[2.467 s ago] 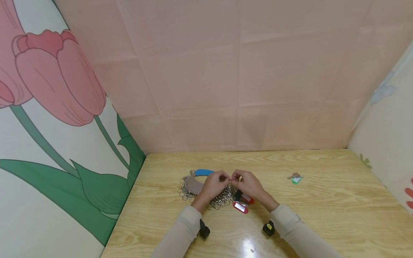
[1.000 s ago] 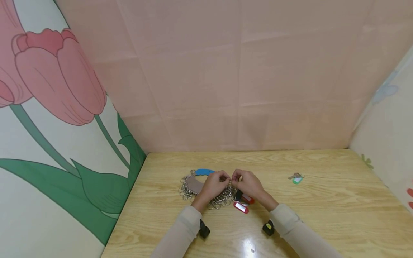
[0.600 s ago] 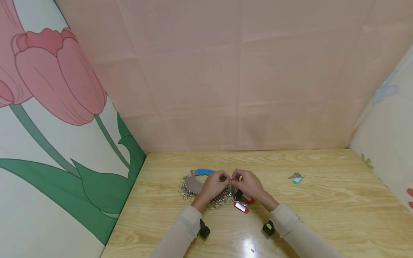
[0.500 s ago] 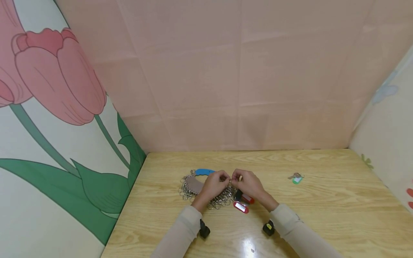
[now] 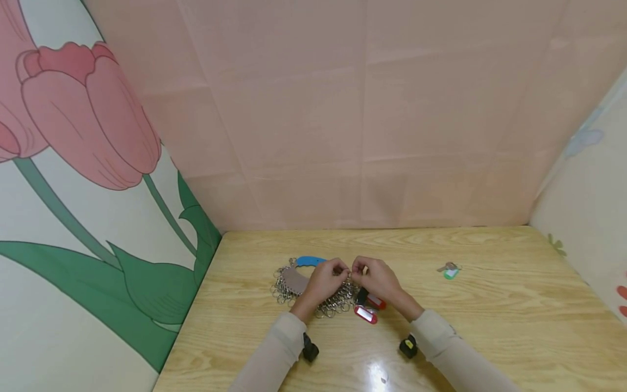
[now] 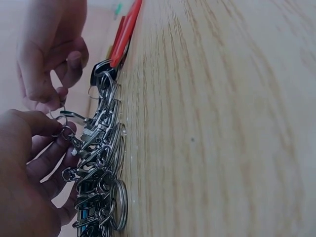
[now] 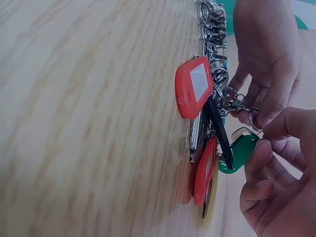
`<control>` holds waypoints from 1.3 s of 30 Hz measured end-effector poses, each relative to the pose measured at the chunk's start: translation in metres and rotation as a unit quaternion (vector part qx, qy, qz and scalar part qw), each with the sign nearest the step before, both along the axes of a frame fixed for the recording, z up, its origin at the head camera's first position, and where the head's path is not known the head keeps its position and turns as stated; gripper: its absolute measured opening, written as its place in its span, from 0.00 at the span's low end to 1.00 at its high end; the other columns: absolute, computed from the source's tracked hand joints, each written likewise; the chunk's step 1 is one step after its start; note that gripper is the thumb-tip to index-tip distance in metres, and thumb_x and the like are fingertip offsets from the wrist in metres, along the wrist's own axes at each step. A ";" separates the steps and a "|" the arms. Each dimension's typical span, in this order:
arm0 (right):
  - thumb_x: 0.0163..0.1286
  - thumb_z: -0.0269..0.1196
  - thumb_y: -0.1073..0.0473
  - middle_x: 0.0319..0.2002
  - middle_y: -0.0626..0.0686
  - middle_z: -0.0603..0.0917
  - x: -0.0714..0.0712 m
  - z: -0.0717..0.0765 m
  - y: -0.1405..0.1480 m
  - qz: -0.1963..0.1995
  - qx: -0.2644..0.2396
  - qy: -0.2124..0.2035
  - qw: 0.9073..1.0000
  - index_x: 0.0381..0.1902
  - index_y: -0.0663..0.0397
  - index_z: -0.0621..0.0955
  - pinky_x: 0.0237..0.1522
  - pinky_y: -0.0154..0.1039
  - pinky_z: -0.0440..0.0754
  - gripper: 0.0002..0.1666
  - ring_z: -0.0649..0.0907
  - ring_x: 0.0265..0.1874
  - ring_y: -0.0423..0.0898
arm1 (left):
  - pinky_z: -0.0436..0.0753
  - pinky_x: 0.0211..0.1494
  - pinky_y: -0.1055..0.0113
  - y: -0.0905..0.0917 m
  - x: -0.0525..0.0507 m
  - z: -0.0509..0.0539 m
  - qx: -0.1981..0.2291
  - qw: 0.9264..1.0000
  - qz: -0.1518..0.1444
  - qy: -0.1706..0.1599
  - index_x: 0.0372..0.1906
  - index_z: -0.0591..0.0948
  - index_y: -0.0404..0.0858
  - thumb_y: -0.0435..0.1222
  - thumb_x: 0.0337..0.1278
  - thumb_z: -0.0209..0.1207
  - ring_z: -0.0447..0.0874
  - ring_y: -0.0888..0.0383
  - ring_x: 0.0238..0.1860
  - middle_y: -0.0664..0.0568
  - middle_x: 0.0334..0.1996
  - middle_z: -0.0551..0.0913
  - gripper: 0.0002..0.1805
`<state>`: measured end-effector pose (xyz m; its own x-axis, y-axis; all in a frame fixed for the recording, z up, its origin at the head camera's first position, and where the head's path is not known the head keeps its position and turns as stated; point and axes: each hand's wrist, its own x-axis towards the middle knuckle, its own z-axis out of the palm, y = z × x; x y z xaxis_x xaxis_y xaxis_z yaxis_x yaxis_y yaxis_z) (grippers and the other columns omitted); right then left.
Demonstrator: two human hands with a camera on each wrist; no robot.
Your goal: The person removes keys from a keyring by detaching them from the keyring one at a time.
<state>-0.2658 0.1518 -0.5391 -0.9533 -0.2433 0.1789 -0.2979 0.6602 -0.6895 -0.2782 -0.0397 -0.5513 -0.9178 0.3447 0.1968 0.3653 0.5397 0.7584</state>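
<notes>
In the head view my left hand [image 5: 320,282] and right hand [image 5: 378,280] meet fingertip to fingertip above the table. Between thumb and finger, my left hand pinches a small metal key ring [image 6: 59,129] joined to a clasp. My right fingertips pinch the same ring from the other side; they partly hide it. Close below them hangs a green tag-like piece [image 7: 241,153] with a metal loop. Under my hands lies a curved grey-and-blue holder [image 5: 294,280], its edge lined with several clasps and rings [image 6: 116,148]. Red key tags [image 7: 193,88] and a black-headed key [image 7: 219,131] lie at its right end.
Farther right on the wooden table [image 5: 490,326] lies a bunch of keys [image 5: 448,267] with a green tag [image 5: 451,274]. A pink cloth-like wall [image 5: 294,136] stands behind, and a tulip-printed panel [image 5: 93,120] rises on the left.
Both hands stay in nearly the same place, fingertips together. The holder, the red tags and the far keys lie as before; only a slight shift of the view shows.
</notes>
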 end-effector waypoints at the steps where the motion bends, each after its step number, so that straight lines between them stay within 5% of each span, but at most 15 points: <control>1: 0.68 0.69 0.60 0.30 0.43 0.85 0.000 0.000 0.000 -0.002 0.002 -0.004 1.000 0.33 0.43 0.83 0.27 0.36 0.72 0.05 0.77 0.22 0.39 | 0.85 0.44 0.66 0.000 0.000 0.000 -0.001 1.000 0.000 -0.001 0.43 0.88 0.42 0.36 0.74 0.63 0.85 0.64 0.38 0.53 0.38 0.90 0.05; 17: 0.69 0.68 0.57 0.31 0.46 0.86 0.000 -0.002 -0.002 -0.005 -0.001 -0.035 0.999 0.37 0.52 0.83 0.24 0.36 0.73 0.05 0.77 0.21 0.40 | 0.84 0.45 0.66 0.000 0.001 0.002 0.005 1.000 0.001 -0.016 0.42 0.88 0.43 0.37 0.75 0.63 0.86 0.61 0.39 0.53 0.39 0.90 0.05; 39: 0.65 0.69 0.62 0.28 0.44 0.84 0.000 -0.003 -0.001 0.002 0.030 0.015 0.999 0.34 0.48 0.84 0.24 0.35 0.74 0.04 0.78 0.21 0.38 | 0.84 0.44 0.66 0.002 0.002 0.004 0.008 1.000 0.005 -0.022 0.41 0.88 0.42 0.35 0.73 0.64 0.85 0.62 0.38 0.52 0.38 0.90 0.04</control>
